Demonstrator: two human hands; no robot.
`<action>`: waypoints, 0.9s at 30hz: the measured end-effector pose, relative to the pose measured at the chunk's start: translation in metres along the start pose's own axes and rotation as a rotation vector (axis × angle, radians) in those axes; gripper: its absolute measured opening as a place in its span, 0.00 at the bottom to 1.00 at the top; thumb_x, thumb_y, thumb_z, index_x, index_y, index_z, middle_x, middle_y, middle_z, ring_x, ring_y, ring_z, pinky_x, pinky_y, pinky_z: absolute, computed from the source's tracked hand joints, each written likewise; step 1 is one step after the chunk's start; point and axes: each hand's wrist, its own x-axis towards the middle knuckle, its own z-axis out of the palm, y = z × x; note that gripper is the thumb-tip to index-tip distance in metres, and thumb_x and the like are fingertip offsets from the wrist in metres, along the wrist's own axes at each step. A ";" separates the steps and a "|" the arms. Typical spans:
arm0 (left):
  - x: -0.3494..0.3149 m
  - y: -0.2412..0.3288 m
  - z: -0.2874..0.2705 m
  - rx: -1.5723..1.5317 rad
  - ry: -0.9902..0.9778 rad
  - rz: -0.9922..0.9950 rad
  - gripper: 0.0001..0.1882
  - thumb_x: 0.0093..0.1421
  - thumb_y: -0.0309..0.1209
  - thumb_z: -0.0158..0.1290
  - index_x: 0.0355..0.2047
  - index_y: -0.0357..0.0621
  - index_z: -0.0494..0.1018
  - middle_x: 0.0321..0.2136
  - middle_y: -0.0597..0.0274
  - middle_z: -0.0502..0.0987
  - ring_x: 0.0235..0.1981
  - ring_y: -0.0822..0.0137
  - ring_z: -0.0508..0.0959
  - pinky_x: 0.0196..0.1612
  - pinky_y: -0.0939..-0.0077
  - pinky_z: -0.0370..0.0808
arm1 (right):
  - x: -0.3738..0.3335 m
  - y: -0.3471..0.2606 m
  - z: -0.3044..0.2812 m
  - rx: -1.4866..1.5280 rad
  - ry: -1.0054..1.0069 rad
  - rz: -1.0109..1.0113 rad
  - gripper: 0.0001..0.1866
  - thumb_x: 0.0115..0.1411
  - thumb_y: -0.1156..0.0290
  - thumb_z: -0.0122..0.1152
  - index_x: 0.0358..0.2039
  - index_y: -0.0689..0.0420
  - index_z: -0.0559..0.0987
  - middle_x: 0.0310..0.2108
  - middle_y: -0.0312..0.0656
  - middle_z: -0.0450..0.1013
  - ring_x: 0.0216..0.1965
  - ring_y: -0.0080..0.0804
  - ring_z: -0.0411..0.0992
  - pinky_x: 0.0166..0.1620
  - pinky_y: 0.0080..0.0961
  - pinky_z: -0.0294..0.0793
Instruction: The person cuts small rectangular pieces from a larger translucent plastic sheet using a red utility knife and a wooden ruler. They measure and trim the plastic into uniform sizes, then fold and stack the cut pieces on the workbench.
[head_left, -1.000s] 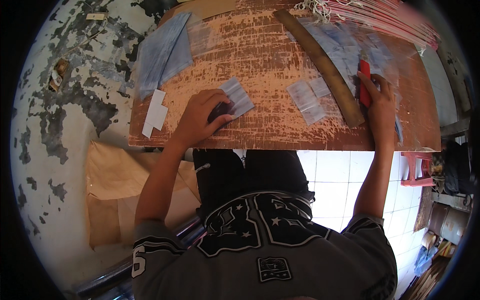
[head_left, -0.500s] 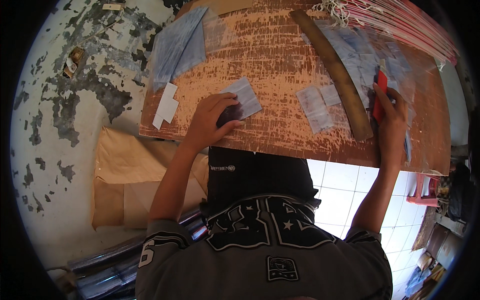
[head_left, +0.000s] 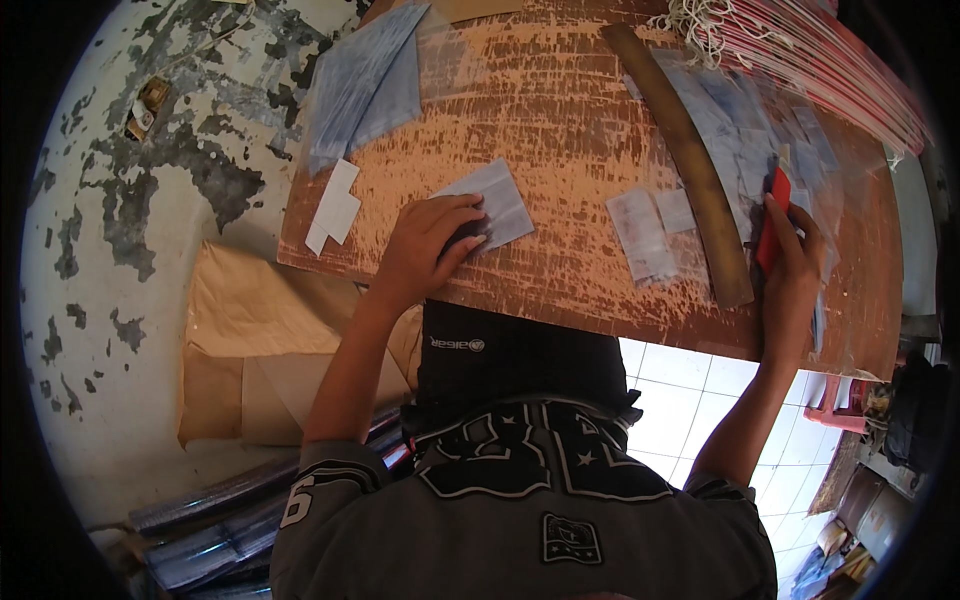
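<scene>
My left hand (head_left: 425, 245) rests on the board with its fingers curled toward the thumb at the near-left edge of a small stack of clear plastic sheets (head_left: 503, 200). The part of the sheets under the palm is hidden. At the right, my right hand (head_left: 795, 260) is wrapped around a red utility knife (head_left: 772, 220), its tip pointing away from me. Just left of that hand lies a long brown bar (head_left: 695, 165), flat on the board. Cut plastic pieces (head_left: 640, 235) sit between the hands, beside the bar.
The worn brown board (head_left: 560, 110) carries large plastic sheets (head_left: 375, 90) at far left and white paper pieces (head_left: 333, 208) at its left edge. More plastic (head_left: 740, 110) lies beyond the bar. Pink-white cords (head_left: 800, 55) fill the far right corner. Brown paper (head_left: 255, 310) lies below left.
My left fingers have drawn closer to the thumb over the plastic sheets. My right hand, still holding the knife, sits slightly lower and further right in a view that has shifted a little.
</scene>
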 end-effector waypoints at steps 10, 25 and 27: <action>-0.001 -0.004 0.003 -0.165 0.099 -0.113 0.05 0.70 0.28 0.54 0.43 0.41 0.77 0.52 0.56 0.85 0.49 0.52 0.82 0.59 0.57 0.72 | 0.003 -0.003 0.000 -0.011 0.045 -0.003 0.27 0.67 0.84 0.56 0.62 0.45 0.83 0.60 0.52 0.74 0.60 0.51 0.75 0.60 0.43 0.79; -0.004 -0.024 0.002 -0.357 0.092 -0.177 0.11 0.76 0.29 0.48 0.48 0.39 0.78 0.51 0.57 0.85 0.46 0.56 0.81 0.56 0.63 0.73 | 0.001 0.010 0.004 0.116 0.223 0.189 0.21 0.74 0.79 0.47 0.63 0.59 0.79 0.57 0.53 0.80 0.59 0.44 0.79 0.61 0.41 0.78; -0.005 -0.026 0.003 -0.362 0.090 -0.173 0.09 0.75 0.29 0.48 0.46 0.39 0.76 0.50 0.57 0.85 0.46 0.55 0.80 0.57 0.63 0.71 | 0.000 0.015 0.006 0.117 0.264 0.237 0.21 0.75 0.77 0.46 0.63 0.59 0.79 0.56 0.52 0.80 0.58 0.43 0.80 0.60 0.42 0.78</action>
